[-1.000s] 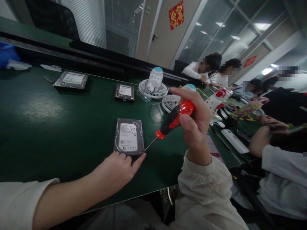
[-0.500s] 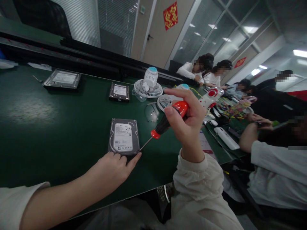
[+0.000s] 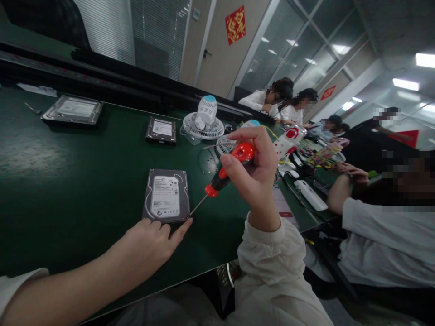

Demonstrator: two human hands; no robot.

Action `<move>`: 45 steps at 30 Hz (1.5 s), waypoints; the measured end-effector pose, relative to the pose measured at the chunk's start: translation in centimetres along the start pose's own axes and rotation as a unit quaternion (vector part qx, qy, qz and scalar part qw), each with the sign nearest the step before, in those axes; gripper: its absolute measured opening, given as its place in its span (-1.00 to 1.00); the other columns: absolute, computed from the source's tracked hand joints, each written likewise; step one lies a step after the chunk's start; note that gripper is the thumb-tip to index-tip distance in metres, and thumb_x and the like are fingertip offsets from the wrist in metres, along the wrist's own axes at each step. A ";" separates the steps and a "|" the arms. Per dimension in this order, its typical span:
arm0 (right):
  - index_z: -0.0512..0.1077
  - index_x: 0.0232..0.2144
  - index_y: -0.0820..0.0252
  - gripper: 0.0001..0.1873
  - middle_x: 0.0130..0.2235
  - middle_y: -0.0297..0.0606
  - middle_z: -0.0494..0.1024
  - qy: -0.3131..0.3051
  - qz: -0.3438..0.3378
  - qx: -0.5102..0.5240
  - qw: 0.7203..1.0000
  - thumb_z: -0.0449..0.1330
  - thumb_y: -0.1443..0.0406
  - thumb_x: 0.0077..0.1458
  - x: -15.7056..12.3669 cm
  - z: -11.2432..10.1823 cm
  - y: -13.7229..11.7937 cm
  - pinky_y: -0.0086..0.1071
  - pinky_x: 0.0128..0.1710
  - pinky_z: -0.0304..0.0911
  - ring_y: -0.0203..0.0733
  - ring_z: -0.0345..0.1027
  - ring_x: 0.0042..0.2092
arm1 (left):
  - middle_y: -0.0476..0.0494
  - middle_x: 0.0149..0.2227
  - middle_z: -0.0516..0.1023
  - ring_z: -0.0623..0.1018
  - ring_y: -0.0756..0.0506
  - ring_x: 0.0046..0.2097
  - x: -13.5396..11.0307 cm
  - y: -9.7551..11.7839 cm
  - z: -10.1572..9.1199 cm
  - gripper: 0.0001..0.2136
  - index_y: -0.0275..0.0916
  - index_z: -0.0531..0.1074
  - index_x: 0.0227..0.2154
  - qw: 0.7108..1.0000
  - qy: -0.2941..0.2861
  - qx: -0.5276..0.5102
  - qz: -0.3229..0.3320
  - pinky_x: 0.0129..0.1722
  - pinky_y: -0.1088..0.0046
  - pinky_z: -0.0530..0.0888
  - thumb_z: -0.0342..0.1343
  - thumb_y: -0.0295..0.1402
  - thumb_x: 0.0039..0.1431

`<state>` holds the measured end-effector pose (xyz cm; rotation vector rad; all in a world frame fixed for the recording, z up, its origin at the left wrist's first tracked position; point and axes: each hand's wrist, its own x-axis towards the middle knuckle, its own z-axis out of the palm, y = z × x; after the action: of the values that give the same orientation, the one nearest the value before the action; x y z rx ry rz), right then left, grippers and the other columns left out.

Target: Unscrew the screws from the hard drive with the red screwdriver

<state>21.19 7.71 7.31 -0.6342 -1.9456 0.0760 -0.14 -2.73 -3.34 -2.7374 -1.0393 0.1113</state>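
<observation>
A grey hard drive (image 3: 166, 194) with a white label lies flat on the green table (image 3: 84, 181). My left hand (image 3: 149, 242) rests against its near edge, fingers stretched out and touching the near right corner. My right hand (image 3: 253, 174) is closed round the handle of a red and black screwdriver (image 3: 227, 174). Its thin shaft slants down to the left, and the tip sits at the drive's near right corner, close to my left fingertip.
Two more hard drives (image 3: 161, 130) (image 3: 72, 109) lie farther back on the table. Small white fans (image 3: 203, 123) and a clear dish with tiny screws (image 3: 209, 159) stand behind the screwdriver. Other people sit along the right side, one sleeve (image 3: 380, 244) close by.
The view has drifted, so everything sits a little more to the left. My right thumb has shifted along the screwdriver handle. My left hand stays at the drive's near edge.
</observation>
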 end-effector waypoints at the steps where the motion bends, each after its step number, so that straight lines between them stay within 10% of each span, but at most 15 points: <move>1: 0.39 -0.08 0.04 -0.68 -0.28 -0.37 0.37 0.001 0.007 0.005 1.000 0.26 0.02 0.26 0.0 0.1 0.1 -0.34 -0.40 0.26 -0.34 0.19 -0.38 | -0.13 -0.41 0.61 0.62 -0.17 -0.43 0.0 0.1 0.3 -0.31 -0.21 0.28 0.40 1.000 0.008 0.003 -0.003 -0.46 0.33 0.44 0.19 -0.59 0.20; 11: 0.44 0.00 0.06 -0.63 -0.19 -0.28 0.50 -0.064 -0.004 0.048 0.997 0.01 0.02 0.38 -0.2 -0.5 0.7 -0.23 -0.25 0.35 -0.22 0.37 -0.25 | -0.08 -0.43 0.55 0.53 -0.13 -0.43 -0.4 0.5 2.5 -0.27 -0.14 0.23 0.43 0.998 0.051 0.015 -0.029 -0.41 0.33 0.36 0.22 -0.53 0.19; 16: 0.52 -0.01 -0.01 -0.67 -0.09 -0.33 0.60 -0.009 -0.019 -0.006 1.000 0.26 0.03 0.26 -0.1 -0.5 0.2 -0.25 -0.27 0.38 -0.24 0.40 -0.26 | -0.11 -0.43 0.58 0.57 -0.13 -0.43 -0.2 0.4 1.7 -0.29 -0.14 0.28 0.41 0.999 0.045 0.008 -0.024 -0.42 0.36 0.38 0.22 -0.56 0.18; 22: 0.51 0.08 -0.02 -0.55 -0.13 -0.30 0.60 -0.035 -0.030 0.019 0.999 0.01 -0.03 0.37 -0.2 -0.7 0.3 -0.17 -0.21 0.44 -0.20 0.43 -0.25 | -0.16 -0.39 0.63 0.63 -0.16 -0.41 0.1 0.1 0.1 -0.30 -0.20 0.30 0.39 1.000 0.004 -0.003 -0.005 -0.45 0.35 0.45 0.20 -0.60 0.18; 36: 0.51 0.03 0.07 -0.61 -0.10 -0.32 0.57 -0.033 -0.051 0.022 0.998 0.16 0.02 0.30 0.0 -0.7 0.1 -0.29 -0.29 0.38 -0.33 0.30 -0.34 | -0.11 -0.40 0.60 0.60 -0.16 -0.41 0.0 0.3 1.3 -0.28 -0.15 0.23 0.43 1.000 0.022 -0.002 -0.022 -0.42 0.31 0.47 0.19 -0.57 0.22; 45: 0.28 0.02 0.02 -0.61 -0.40 -0.41 0.33 -0.040 -0.020 0.127 0.991 0.15 0.00 0.26 -0.5 -0.1 1.2 -0.31 -0.49 0.16 -0.30 0.19 -0.46 | -0.12 -0.40 0.60 0.61 -0.15 -0.41 -0.3 0.3 1.2 -0.28 -0.14 0.23 0.43 1.000 0.019 0.004 -0.020 -0.43 0.35 0.44 0.19 -0.57 0.21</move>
<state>21.89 8.50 6.50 -0.4295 -1.9832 0.3240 -0.32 -2.92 -4.53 -2.6994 -1.0797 0.0561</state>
